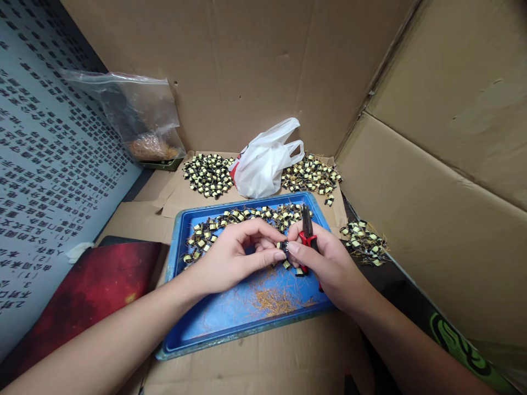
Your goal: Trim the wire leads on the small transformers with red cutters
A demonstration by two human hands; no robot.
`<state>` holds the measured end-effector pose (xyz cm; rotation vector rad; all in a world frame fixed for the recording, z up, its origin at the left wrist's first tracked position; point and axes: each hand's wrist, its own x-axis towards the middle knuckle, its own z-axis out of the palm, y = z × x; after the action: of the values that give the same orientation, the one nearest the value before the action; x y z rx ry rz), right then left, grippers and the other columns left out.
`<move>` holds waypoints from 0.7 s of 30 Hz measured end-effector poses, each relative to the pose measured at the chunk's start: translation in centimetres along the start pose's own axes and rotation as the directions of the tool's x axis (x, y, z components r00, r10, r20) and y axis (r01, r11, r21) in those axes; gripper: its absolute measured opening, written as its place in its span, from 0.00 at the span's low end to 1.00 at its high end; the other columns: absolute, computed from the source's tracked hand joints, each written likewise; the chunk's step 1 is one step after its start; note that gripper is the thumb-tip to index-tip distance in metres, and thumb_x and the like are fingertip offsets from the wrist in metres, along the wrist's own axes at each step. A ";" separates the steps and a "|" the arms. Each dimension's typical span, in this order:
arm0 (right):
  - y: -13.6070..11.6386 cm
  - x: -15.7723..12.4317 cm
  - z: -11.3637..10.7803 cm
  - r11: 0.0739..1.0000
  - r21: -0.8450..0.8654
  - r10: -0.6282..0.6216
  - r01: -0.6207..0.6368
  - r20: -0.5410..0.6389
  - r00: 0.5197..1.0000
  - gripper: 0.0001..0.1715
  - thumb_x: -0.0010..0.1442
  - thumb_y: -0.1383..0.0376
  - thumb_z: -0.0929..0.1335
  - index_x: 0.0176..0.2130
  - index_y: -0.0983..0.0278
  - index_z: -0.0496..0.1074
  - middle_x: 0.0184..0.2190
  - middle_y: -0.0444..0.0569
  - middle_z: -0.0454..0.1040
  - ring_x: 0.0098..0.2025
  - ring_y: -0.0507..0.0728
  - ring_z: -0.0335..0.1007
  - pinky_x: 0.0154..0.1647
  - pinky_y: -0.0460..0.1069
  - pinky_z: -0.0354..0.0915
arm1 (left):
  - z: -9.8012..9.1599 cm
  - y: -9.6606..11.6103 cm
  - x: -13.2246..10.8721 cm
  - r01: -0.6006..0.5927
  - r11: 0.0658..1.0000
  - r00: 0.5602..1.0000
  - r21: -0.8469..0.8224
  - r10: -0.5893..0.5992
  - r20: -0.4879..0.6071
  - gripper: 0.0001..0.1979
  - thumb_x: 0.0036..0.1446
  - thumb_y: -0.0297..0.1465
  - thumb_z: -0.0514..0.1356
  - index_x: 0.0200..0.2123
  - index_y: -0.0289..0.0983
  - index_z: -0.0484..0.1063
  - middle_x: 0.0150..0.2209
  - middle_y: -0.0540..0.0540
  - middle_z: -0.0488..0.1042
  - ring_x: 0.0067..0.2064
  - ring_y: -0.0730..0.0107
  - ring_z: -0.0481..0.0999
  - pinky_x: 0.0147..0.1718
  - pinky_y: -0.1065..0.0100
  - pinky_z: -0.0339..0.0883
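Observation:
My left hand pinches a small wire-wound transformer, black with a yellow band, between thumb and fingertips. From the other side, the thumb and index finger of my right hand touch that same part. Tucked in my right hand are pliers with red and black handles, their dark jaws pointing up. Both hands are above a blue tray. Many similar transformers with thin wire leads lie in its far half. Copper-coloured wire clippings are scattered in its near half.
Behind the tray are two transformer piles with a white plastic bag between them. Another pile lies at the right. A clear zip bag of wire bits stands back left. Cardboard walls enclose the back and right.

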<state>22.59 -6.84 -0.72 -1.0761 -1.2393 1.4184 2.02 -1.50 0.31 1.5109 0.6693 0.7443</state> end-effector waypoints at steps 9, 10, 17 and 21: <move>-0.8 -0.3 0.4 0.929 -0.347 -0.165 0.127 -0.082 0.983 0.06 0.70 0.62 0.67 0.39 0.60 0.69 0.26 0.39 0.63 0.28 0.52 0.60 0.30 0.48 0.59 | 0.1 0.5 -0.1 0.007 1.000 1.000 0.015 -0.007 -0.006 0.12 0.61 0.34 0.72 0.42 0.32 0.78 0.29 0.50 0.74 0.30 0.76 0.69 0.31 0.72 0.66; -0.8 -0.3 0.4 0.911 -0.385 -0.193 0.146 -0.085 0.977 0.05 0.70 0.63 0.67 0.39 0.60 0.70 0.26 0.39 0.64 0.27 0.52 0.60 0.30 0.48 0.60 | 0.1 0.5 -0.1 0.004 1.000 1.000 0.014 -0.004 -0.011 0.12 0.61 0.34 0.72 0.42 0.32 0.78 0.29 0.50 0.74 0.30 0.76 0.69 0.31 0.73 0.66; -0.7 -0.4 0.4 0.647 -0.685 -0.509 0.334 -0.063 0.858 0.03 0.67 0.68 0.68 0.41 0.62 0.73 0.24 0.38 0.63 0.25 0.53 0.62 0.32 0.48 0.62 | 0.0 0.5 0.0 -0.015 1.000 1.000 0.012 0.015 -0.020 0.11 0.64 0.35 0.69 0.42 0.31 0.77 0.30 0.49 0.74 0.30 0.76 0.69 0.31 0.73 0.66; -0.6 -0.2 0.4 0.545 -0.740 -0.585 0.394 0.000 0.811 0.04 0.67 0.70 0.68 0.39 0.62 0.72 0.27 0.42 0.70 0.27 0.53 0.67 0.33 0.48 0.64 | 0.0 0.6 0.0 -0.023 0.999 1.000 0.023 0.023 -0.017 0.11 0.65 0.34 0.69 0.42 0.31 0.77 0.31 0.48 0.76 0.31 0.76 0.70 0.31 0.73 0.67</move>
<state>22.27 -7.11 -0.05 -1.2079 -1.7878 0.3015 2.04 -1.57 0.92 1.5362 0.6762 0.7701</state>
